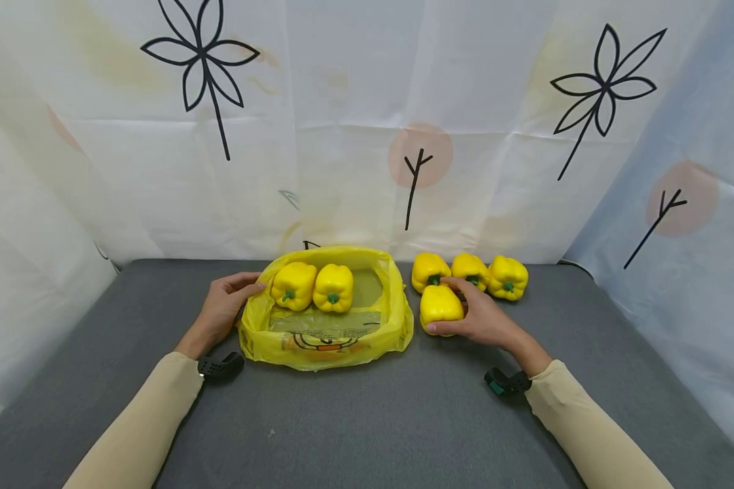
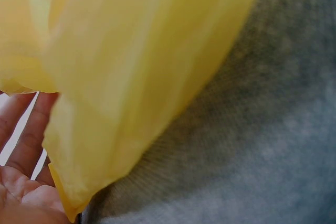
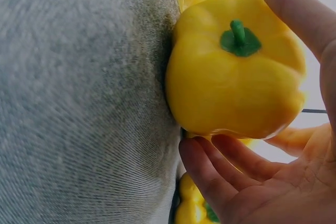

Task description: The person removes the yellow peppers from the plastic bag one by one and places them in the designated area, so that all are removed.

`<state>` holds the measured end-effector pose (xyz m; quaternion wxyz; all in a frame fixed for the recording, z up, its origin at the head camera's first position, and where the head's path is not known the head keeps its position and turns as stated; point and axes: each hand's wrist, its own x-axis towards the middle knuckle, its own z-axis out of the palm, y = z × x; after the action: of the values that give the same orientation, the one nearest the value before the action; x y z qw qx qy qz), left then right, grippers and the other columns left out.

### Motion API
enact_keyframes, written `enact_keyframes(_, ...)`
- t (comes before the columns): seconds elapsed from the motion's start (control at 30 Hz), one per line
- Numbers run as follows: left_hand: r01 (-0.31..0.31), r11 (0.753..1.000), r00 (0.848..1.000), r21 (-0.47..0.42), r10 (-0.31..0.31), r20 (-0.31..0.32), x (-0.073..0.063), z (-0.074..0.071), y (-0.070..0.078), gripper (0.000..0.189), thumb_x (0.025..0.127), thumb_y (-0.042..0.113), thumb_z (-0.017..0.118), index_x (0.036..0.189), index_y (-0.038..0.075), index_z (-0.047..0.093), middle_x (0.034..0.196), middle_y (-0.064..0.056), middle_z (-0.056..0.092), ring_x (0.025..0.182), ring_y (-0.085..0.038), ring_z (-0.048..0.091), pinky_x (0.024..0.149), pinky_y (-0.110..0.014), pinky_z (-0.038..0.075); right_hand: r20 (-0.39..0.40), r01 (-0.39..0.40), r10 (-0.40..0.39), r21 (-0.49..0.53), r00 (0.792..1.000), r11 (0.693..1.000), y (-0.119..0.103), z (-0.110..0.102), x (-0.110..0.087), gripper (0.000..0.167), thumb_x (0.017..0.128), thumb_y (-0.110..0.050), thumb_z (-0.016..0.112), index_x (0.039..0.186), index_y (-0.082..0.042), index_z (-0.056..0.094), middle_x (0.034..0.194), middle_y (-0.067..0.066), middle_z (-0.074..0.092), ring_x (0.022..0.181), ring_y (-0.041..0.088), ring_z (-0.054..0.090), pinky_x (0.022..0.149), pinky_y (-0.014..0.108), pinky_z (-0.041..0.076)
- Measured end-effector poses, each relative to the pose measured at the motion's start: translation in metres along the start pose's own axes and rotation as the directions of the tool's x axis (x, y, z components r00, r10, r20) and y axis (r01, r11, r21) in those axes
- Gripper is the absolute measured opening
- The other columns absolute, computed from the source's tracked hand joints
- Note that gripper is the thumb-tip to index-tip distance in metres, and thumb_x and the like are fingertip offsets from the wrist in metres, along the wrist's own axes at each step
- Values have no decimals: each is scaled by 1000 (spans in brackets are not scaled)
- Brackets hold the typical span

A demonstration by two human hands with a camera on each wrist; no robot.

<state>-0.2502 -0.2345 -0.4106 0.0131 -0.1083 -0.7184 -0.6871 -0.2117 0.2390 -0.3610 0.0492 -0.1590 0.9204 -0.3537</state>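
A yellow plastic bag (image 1: 327, 356) lies wide open on the grey table, its top rolled into a rim. Two yellow bell peppers (image 1: 295, 282) with green stems sit inside, at the back left. My left hand (image 1: 220, 309) holds the bag's left rim. In the left wrist view, the bag's film (image 2: 121, 87) covers part of that hand (image 2: 26, 150). Just right of the bag, my right hand (image 1: 483, 319) grips another yellow bell pepper (image 1: 440, 304). The right wrist view shows the thumb on one side of this pepper (image 3: 231, 87) and the fingers on the other, close against the tabletop.
Behind the right hand stand three more yellow bell peppers (image 1: 508, 277) in a row near the table's back edge. A white cloth (image 1: 355, 136) with drawn flowers hangs behind the table (image 1: 367, 428) and along both sides. Dark bands (image 1: 220, 367) encircle both wrists.
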Motion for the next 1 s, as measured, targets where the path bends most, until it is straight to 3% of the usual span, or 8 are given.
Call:
enact_keyframes(0.23, -1, 1000, 1000, 15, 1, -1, 1, 0, 0, 44, 101, 20, 67, 134, -8, 60, 111, 10, 70, 100, -9, 67, 83, -23, 57, 13, -6, 6, 29, 1000, 1000, -3, -3, 0, 99, 84, -46, 83, 156, -1, 31, 153, 23, 38, 131, 47, 47, 98, 57, 49)
enact_keyframes(0.5, -15, 1000, 1000, 6, 15, 2, 0, 0, 0, 42, 101, 18, 66, 133, -9, 61, 111, 10, 70, 99, -9, 67, 83, -22, 57, -7, 8, -8, 50, 1000, 999, -3, -8, 0, 96, 85, -42, 84, 154, 1, 34, 152, 23, 39, 132, 44, 47, 106, 58, 44)
enact_keyframes(1.0, -7, 1000, 1000, 24, 7, -10, 0, 0, 0, 39, 101, 19, 67, 132, -5, 64, 111, 12, 70, 100, -8, 66, 83, -21, 57, -7, 14, -13, 102, 1000, 995, -11, -20, -3, 96, 87, -36, 82, 158, -2, 27, 154, 25, 36, 134, 46, 44, 108, 59, 41)
